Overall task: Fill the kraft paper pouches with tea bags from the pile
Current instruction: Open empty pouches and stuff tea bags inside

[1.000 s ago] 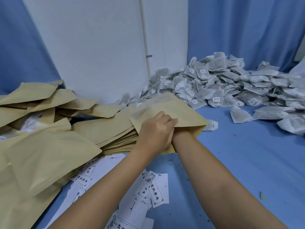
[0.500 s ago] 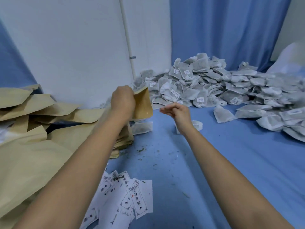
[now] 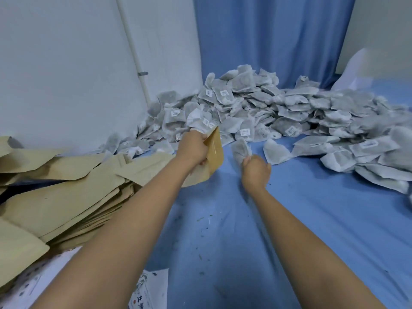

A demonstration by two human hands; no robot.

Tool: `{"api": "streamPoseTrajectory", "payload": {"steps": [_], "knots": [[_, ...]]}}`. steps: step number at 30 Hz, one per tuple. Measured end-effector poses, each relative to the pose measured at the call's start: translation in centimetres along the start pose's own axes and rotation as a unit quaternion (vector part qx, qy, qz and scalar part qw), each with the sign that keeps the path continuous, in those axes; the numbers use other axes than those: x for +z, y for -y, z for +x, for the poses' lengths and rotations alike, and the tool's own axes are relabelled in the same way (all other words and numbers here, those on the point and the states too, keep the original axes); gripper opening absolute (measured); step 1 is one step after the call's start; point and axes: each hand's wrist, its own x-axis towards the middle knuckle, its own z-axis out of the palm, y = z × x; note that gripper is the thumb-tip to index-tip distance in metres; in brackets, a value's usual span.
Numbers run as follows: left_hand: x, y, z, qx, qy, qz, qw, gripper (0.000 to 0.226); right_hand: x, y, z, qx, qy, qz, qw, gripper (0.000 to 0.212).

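Gripping 1 kraft pouch (image 3: 215, 152) along its edge, the left hand (image 3: 192, 150) holds it up off the blue surface (image 3: 245, 241), turned almost edge-on to the camera. That pose probably keeps the opening facing the other hand for loading, though the mouth itself cannot be made out. The right hand (image 3: 256, 167) has its fingers curled round 1 tea bag (image 3: 240, 150), raised just beside the pouch and not yet inside it. Both hands work at the near fringe of the pile (image 3: 278, 108), which sprawls along the back and right of the surface, so each bag is only a short reach away. Spare pouches lie in a loose stack (image 3: 66, 197) on the left, beside the left forearm. Printed paper slips (image 3: 153, 291) lie at the near edge.

Set against 0.5 s earlier, the right hand is no longer empty. Then it hovered with loosely bent fingers above a lone bag at the pile's edge, and now it has a bag in its grip. The left hand has carried the pouch further from the stack, toward the pile. At 1 s earlier, the 2 hands were together on the pouch, right over the stack.
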Motion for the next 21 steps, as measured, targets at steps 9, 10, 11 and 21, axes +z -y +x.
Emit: {"api": "streamPoseTrajectory", "payload": {"steps": [9, 10, 11, 21], "knots": [[7.3, -0.3, 3.4, -0.015, 0.032, -0.004, 0.999, 0.047, 0.7, -5.4, 8.6, 0.084, 0.21, -0.001, 0.974, 0.067], [7.7, -0.5, 3.5, -0.012, 0.037, 0.007, 0.999, 0.041, 0.9, -5.4, 8.9, 0.082, 0.238, -0.008, 0.968, 0.069], [8.1, -0.6, 3.4, -0.011, 0.045, 0.019, 0.999, 0.039, 1.1, -5.4, 9.0, 0.075, 0.256, -0.022, 0.964, 0.069], [9.0, -0.5, 1.9, -0.007, 0.031, 0.029, 0.999, 0.046, -2.0, -4.7, 2.9, 0.041, 0.123, 0.255, 0.958, 0.015]]}}
